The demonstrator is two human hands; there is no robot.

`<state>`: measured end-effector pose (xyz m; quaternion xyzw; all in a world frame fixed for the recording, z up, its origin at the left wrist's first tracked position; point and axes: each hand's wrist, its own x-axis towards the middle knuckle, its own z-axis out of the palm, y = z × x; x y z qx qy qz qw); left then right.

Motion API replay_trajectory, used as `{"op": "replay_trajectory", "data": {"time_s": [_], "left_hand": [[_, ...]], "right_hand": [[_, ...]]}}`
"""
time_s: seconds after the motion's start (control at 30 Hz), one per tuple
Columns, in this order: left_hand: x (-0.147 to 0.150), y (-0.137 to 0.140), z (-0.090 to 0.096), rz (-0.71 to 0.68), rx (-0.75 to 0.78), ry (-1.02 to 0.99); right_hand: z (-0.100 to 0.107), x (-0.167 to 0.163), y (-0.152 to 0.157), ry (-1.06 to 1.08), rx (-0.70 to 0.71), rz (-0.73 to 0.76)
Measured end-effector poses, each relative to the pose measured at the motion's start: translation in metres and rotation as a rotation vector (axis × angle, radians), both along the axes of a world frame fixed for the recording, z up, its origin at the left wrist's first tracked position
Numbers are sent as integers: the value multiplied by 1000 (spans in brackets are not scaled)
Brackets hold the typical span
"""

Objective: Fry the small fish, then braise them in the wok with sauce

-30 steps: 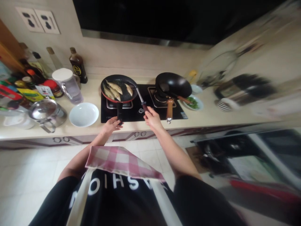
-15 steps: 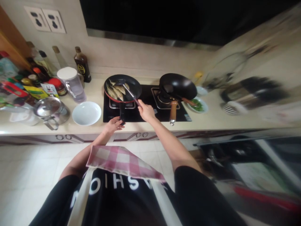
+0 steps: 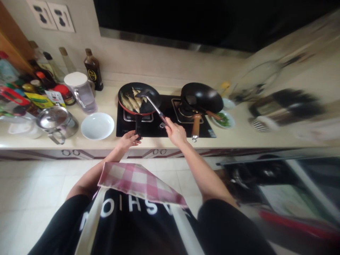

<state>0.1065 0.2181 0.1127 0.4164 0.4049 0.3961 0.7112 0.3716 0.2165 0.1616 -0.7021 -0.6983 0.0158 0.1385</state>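
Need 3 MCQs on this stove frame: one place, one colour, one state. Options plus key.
1. Where does the white bowl sit?
A. on the counter, left of the frying pan
B. inside the wok
C. on the floor

2. What colour is the wok's handle?
A. blue
B. wooden brown
C. white

3. What does the right hand hold?
A. nothing
B. a bottle
C. the spatula

Key: 1 A, the bowl stands on the counter beside the hob, left of the pan. 2 B, the handle is light wood. 3 C, the fingers close on the spatula's handle, its blade over the fish; the left hand grips the pan handle.
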Motion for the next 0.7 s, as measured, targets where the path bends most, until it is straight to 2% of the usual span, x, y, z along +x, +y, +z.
{"op": "replay_trajectory", "data": {"time_s": [0.23,0.37,0.53,0.7], "left_hand": [[3,-3,4,13,3,1],[5,-3,2,4,-13,-28],[3,-3,1,-2,-9,-41],[1,-5,4,21,-31,-45]], "right_hand": [[-4,2,-32,-119,-39,66],[-7,4,-31,-207,-74,32],[-6,1,-28,-281,-48,-6],[0,-11,-29,-268,-11,47]]}}
